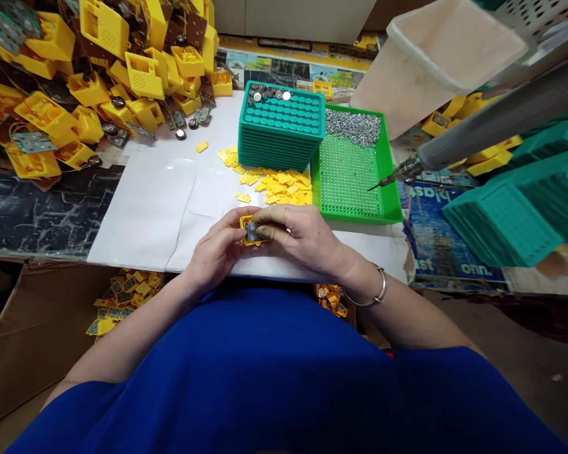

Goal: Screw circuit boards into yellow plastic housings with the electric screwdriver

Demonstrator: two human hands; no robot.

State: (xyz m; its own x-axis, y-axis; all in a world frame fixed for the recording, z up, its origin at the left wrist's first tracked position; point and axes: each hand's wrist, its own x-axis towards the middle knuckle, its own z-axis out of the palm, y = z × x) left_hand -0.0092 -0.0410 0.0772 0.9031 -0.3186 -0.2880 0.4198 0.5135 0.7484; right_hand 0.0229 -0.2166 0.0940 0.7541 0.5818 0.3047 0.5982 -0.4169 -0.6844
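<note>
My left hand (220,248) is closed around the left side of a small open yellow plastic case (244,222), held just above the white work surface. Inside the case sits a grey circuit board (251,231), partly covered by fingers. With thumb and fingers pinched, my right hand (299,238) reaches over the case's right side and touches the board. Its fingertips hide that end of the case. Just beyond the hands lies a pile of small flat yellow plastic pieces (284,184).
Stacked teal trays (284,135) hold round metal-faced parts on top. A green basket (394,202) contains small screws. A power screwdriver (411,169) hangs at right, its tip over the basket. Yellow cases with wires (144,75) heap at left. A translucent bin (397,69) stands behind.
</note>
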